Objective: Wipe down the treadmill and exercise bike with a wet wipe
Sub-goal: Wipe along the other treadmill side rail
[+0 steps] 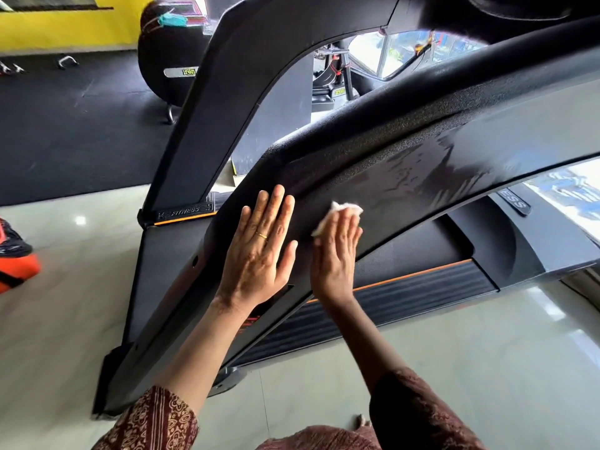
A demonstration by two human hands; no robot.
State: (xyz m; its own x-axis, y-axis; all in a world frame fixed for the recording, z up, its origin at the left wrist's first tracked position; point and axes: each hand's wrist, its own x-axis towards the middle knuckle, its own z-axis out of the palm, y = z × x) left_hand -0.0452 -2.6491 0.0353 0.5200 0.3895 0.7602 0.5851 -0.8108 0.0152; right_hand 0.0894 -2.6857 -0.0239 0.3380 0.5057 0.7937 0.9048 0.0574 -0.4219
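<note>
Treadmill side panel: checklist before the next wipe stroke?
1. Wet wipe pinned flat under the right hand, fingers straight: ok.
2. Wipe in contact with the side panel: ok.
3. Left hand flat on the panel just left of the right hand, bracing: ok.
4. Wet streaks on the panel right of the wipe, so that stretch is covered: ok.
5. Panel around and below the left hand shows no sheen, so it is likely unwiped: not ok.
6. Moisture left in the wipe: cannot tell.
</note>
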